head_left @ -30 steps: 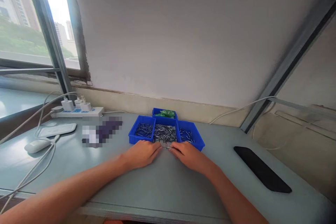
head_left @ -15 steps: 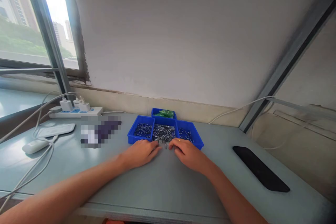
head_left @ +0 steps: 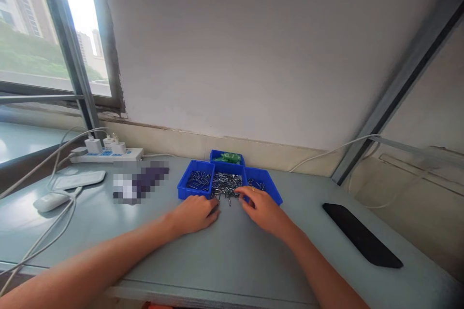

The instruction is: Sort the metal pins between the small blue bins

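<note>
Several small, thin metal pieces (head_left: 228,182), like screws or pins, fill the middle blue bin (head_left: 229,168). More of them lie in the left blue bin (head_left: 188,195) and the right blue bin (head_left: 276,198). A few loose pieces (head_left: 229,201) are on the table just in front of the middle bin. My left hand (head_left: 197,213) rests on the table before the left bin, fingers curled near these loose pieces; whatever is in them is hidden. At the middle bin's front right corner, my right hand (head_left: 263,206) has its index finger and thumb apart, partly covering the right bin.
Behind the middle bin stands a small blue bin (head_left: 237,155) with green pieces (head_left: 227,158). A power strip (head_left: 126,155), white cables (head_left: 68,217) and a blurred-out object (head_left: 141,186) are at left. A flat black object (head_left: 362,235) lies at right.
My right hand has moved slightly up and away from the loose pieces, over the bin edge. My left hand has drawn back a little to the left. The view has shifted slightly.
</note>
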A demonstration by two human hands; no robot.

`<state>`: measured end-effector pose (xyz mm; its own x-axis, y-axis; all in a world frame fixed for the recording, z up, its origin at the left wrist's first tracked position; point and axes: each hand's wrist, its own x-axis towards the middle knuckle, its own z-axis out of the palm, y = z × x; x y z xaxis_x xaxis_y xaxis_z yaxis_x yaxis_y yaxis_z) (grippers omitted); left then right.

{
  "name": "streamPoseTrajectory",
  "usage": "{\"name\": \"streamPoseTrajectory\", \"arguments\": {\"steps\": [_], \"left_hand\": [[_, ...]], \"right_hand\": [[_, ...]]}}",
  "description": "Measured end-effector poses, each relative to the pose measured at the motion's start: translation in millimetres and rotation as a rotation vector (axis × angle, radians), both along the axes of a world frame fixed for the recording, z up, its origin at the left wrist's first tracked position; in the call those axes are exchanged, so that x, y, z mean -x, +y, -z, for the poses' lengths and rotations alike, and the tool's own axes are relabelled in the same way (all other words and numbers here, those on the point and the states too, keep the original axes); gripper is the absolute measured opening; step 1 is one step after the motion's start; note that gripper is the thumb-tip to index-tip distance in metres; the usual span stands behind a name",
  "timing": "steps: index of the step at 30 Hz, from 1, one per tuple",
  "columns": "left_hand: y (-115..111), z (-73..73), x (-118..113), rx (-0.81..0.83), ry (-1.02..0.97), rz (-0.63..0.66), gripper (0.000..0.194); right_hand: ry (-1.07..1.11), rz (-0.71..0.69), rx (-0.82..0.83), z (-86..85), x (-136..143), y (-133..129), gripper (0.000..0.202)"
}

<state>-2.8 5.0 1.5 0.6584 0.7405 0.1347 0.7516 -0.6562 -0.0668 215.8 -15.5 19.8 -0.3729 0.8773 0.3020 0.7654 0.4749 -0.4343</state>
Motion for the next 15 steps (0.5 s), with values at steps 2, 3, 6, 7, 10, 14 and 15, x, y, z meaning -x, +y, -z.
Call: {"name": "streamPoseTrajectory", "arguments": {"steps": [2,3,6,7,10,14,15], "left_hand": [[0.0,0.5,0.4,0.002,-0.001,0.011,0.036],[0.0,0.8,0.6,0.003,0.0,0.011,0.035],[-0.1,1.6,0.9,-0.002,0.002,0.012,0.035],[-0.1,1.8,1.0,-0.004,0.004,0.017,0.035],[-0.1,2.2,1.6,-0.002,0.005,0.041,0.033],[0.2,0.3,2.8,0.03,-0.015,0.101,0.029],[0.0,-0.4,2.9,0.041,-0.024,0.126,0.028]], "right_hand": [[-0.06,-0.071,0.053,1.6,4.2,-3.2,0.03],[-0.081,-0.096,0.078,2.5,5.6,-4.3,0.03],[-0.113,-0.122,0.117,4.6,7.9,-5.9,0.031],[-0.121,-0.121,0.123,5.0,8.5,-6.1,0.031],[-0.148,-0.117,0.132,5.9,10.1,-6.0,0.031],[-0.172,-0.128,0.132,9.5,10.9,-4.8,0.033],[-0.177,-0.13,0.131,10.5,10.7,-4.4,0.034]]}}
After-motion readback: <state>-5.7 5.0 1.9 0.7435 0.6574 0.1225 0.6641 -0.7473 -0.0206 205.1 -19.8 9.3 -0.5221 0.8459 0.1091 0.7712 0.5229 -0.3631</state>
